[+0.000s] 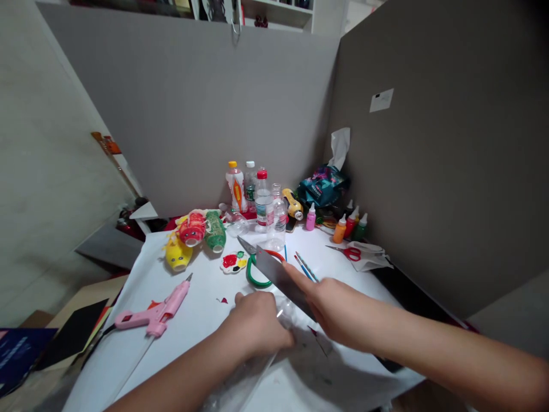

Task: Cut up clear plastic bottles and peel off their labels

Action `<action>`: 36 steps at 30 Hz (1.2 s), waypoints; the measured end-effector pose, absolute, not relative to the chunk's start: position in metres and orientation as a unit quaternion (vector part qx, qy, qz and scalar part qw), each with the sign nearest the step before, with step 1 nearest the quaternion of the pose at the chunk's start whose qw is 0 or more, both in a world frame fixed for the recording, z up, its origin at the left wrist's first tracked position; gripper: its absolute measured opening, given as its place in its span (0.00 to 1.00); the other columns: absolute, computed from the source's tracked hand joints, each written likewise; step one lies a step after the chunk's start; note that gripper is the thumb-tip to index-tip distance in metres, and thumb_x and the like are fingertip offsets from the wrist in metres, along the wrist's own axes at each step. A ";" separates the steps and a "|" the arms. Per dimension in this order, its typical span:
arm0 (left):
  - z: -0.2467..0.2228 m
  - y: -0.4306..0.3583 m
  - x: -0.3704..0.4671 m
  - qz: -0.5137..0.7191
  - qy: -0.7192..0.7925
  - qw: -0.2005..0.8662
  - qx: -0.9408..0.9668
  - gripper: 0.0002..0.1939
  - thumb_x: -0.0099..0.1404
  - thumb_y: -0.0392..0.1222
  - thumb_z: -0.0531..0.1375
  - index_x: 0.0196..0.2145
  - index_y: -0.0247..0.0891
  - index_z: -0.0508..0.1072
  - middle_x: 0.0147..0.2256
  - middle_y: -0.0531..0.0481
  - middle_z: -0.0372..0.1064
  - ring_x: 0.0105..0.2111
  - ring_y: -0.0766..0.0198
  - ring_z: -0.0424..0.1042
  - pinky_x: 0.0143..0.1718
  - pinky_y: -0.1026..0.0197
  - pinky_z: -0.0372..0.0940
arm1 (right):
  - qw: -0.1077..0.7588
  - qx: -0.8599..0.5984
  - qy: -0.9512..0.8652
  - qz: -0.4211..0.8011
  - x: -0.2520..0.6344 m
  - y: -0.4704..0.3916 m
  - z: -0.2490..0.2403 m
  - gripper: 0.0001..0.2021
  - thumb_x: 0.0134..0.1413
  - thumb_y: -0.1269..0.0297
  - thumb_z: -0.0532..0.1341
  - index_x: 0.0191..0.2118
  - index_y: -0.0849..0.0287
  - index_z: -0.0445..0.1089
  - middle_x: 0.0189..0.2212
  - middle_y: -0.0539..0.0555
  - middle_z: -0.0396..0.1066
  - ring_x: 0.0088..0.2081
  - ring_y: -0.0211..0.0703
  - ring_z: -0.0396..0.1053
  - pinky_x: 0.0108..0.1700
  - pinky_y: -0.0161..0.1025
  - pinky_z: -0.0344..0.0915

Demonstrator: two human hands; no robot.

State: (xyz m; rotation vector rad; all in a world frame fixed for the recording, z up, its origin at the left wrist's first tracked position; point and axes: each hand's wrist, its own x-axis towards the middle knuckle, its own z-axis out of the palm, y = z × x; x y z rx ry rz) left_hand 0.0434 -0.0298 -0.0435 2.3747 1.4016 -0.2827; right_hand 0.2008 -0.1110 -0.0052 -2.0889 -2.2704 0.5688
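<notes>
My right hand [337,306] is closed around a knife with a broad grey blade [278,277], its index finger stretched along the back edge. The blade points up and away over the table. Just left of it, my left hand [260,321] is closed on a clear plastic bottle [285,308] that lies on the white table covering. Much of the bottle is hidden under my hand and forearm. Beyond the blade lie scissors with green and orange handles [256,281], partly covered by the knife.
A pink glue gun [165,312] lies at left. Behind it sit red [193,228], yellow [177,255] and green [215,232] painted bottles. A paint palette [234,262], brushes [305,266], red scissors [350,252], paint bottles [339,230] and upright plastic bottles [261,200] stand or lie around. Grey partitions [206,114] enclose the table.
</notes>
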 end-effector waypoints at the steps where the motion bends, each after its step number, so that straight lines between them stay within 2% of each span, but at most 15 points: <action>1: -0.044 -0.029 0.043 -0.102 0.495 0.185 0.843 0.25 0.43 0.56 0.62 0.35 0.36 0.77 0.37 0.33 0.78 0.47 0.31 0.70 0.38 0.48 0.69 | 0.008 -0.678 -0.709 0.194 0.207 -0.126 -0.010 0.46 0.54 0.78 0.54 0.73 0.52 0.30 0.27 0.53 0.73 0.21 0.40 0.63 0.22 0.33 0.48; 4: -0.043 -0.028 0.044 -0.107 0.493 0.187 0.843 0.24 0.45 0.57 0.61 0.34 0.36 0.76 0.35 0.34 0.77 0.47 0.31 0.69 0.36 0.48 0.68 | 0.080 -0.692 -0.689 0.202 0.227 -0.174 -0.023 0.40 0.59 0.75 0.50 0.73 0.51 0.35 0.24 0.50 0.71 0.21 0.40 0.66 0.23 0.32 0.54; 7: -0.042 -0.030 0.044 -0.108 0.492 0.185 0.844 0.23 0.46 0.56 0.60 0.34 0.36 0.75 0.32 0.34 0.76 0.48 0.31 0.68 0.35 0.49 0.67 | 0.162 -0.689 -0.691 0.145 0.244 -0.205 -0.032 0.33 0.64 0.70 0.48 0.72 0.51 0.43 0.25 0.51 0.72 0.22 0.41 0.70 0.24 0.32 0.60; 11: -0.034 -0.037 0.045 -0.103 0.473 0.178 0.857 0.23 0.49 0.57 0.59 0.35 0.36 0.75 0.32 0.35 0.75 0.50 0.29 0.67 0.39 0.47 0.66 | 0.191 -0.728 -0.658 0.025 0.264 -0.202 -0.047 0.31 0.66 0.67 0.47 0.72 0.62 0.40 0.18 0.48 0.68 0.17 0.44 0.66 0.21 0.35 0.60; 13: -0.025 -0.042 0.045 -0.108 0.449 0.175 0.870 0.24 0.51 0.59 0.58 0.35 0.35 0.75 0.31 0.36 0.75 0.48 0.31 0.69 0.42 0.45 0.65 | 0.168 -0.731 -0.661 -0.025 0.273 -0.186 -0.059 0.30 0.64 0.70 0.47 0.71 0.63 0.47 0.25 0.54 0.75 0.22 0.47 0.71 0.25 0.38 0.65; 14: -0.020 -0.044 0.044 -0.110 0.438 0.173 0.875 0.24 0.53 0.60 0.57 0.34 0.34 0.75 0.30 0.36 0.75 0.46 0.32 0.70 0.43 0.44 0.64 | 0.148 -0.730 -0.666 -0.046 0.277 -0.176 -0.065 0.30 0.63 0.73 0.48 0.70 0.61 0.51 0.35 0.59 0.78 0.27 0.48 0.74 0.29 0.40 0.67; 16: -0.011 -0.047 0.043 -0.107 0.426 0.172 0.882 0.26 0.54 0.61 0.56 0.35 0.33 0.75 0.30 0.35 0.75 0.44 0.33 0.71 0.44 0.42 0.63 | 0.101 -0.737 -0.664 -0.073 0.282 -0.156 -0.078 0.30 0.60 0.76 0.49 0.68 0.57 0.57 0.52 0.65 0.72 0.34 0.51 0.77 0.34 0.44 0.71; 18: -0.005 -0.048 0.040 -0.093 0.431 0.177 0.880 0.28 0.54 0.62 0.57 0.37 0.33 0.75 0.32 0.35 0.76 0.47 0.31 0.69 0.43 0.43 0.63 | 0.072 -0.749 -0.653 -0.078 0.283 -0.139 -0.089 0.30 0.60 0.78 0.50 0.67 0.56 0.59 0.58 0.68 0.67 0.38 0.55 0.77 0.36 0.47 0.72; 20: -0.002 -0.047 0.037 -0.071 0.438 0.180 0.878 0.30 0.53 0.64 0.57 0.40 0.33 0.75 0.34 0.34 0.76 0.49 0.29 0.67 0.42 0.44 0.63 | 0.073 -0.751 -0.652 -0.065 0.282 -0.128 -0.097 0.29 0.59 0.79 0.50 0.65 0.60 0.63 0.56 0.70 0.67 0.43 0.60 0.76 0.40 0.50 0.72; 22: -0.003 -0.045 0.035 -0.047 0.441 0.171 0.880 0.32 0.53 0.64 0.58 0.42 0.33 0.75 0.36 0.33 0.76 0.50 0.28 0.65 0.41 0.45 0.63 | 0.082 -0.744 -0.661 -0.044 0.280 -0.123 -0.100 0.26 0.59 0.80 0.51 0.61 0.64 0.69 0.50 0.70 0.71 0.47 0.64 0.73 0.44 0.53 0.71; 25: -0.005 -0.044 0.035 -0.025 0.434 0.148 0.888 0.32 0.54 0.64 0.58 0.43 0.32 0.75 0.36 0.33 0.75 0.48 0.29 0.67 0.42 0.43 0.62 | 0.102 -0.734 -0.671 -0.008 0.276 -0.124 -0.095 0.20 0.59 0.76 0.56 0.56 0.67 0.73 0.44 0.68 0.74 0.49 0.66 0.70 0.47 0.57 0.70; 28: -0.006 -0.046 0.039 -0.014 0.420 0.125 0.899 0.29 0.56 0.61 0.59 0.41 0.31 0.76 0.35 0.34 0.75 0.43 0.35 0.70 0.48 0.38 0.57 | 0.163 -0.720 -0.673 0.045 0.269 -0.127 -0.078 0.23 0.64 0.64 0.59 0.63 0.63 0.66 0.49 0.63 0.73 0.48 0.56 0.70 0.48 0.49 0.71; 31: -0.007 -0.050 0.042 0.012 0.408 0.088 0.909 0.25 0.58 0.58 0.59 0.40 0.31 0.75 0.35 0.35 0.75 0.41 0.39 0.71 0.50 0.34 0.52 | 0.327 -0.659 -0.640 0.222 0.254 -0.123 -0.060 0.32 0.62 0.55 0.61 0.69 0.54 0.54 0.52 0.58 0.70 0.40 0.43 0.71 0.40 0.39 0.72; 34: -0.010 -0.054 0.042 0.028 0.401 0.058 0.914 0.22 0.60 0.55 0.58 0.40 0.32 0.75 0.36 0.36 0.75 0.41 0.40 0.71 0.51 0.32 0.50 | 0.432 -0.575 -0.612 0.330 0.236 -0.111 -0.049 0.35 0.53 0.53 0.68 0.64 0.54 0.60 0.50 0.57 0.71 0.37 0.42 0.69 0.37 0.39 0.69; 36: -0.012 -0.055 0.041 0.030 0.402 0.048 0.914 0.20 0.61 0.54 0.58 0.40 0.33 0.75 0.37 0.36 0.75 0.42 0.40 0.71 0.51 0.31 0.49 | 0.458 -0.547 -0.611 0.342 0.226 -0.100 -0.049 0.28 0.48 0.53 0.71 0.54 0.56 0.69 0.42 0.55 0.74 0.34 0.41 0.69 0.35 0.38 0.67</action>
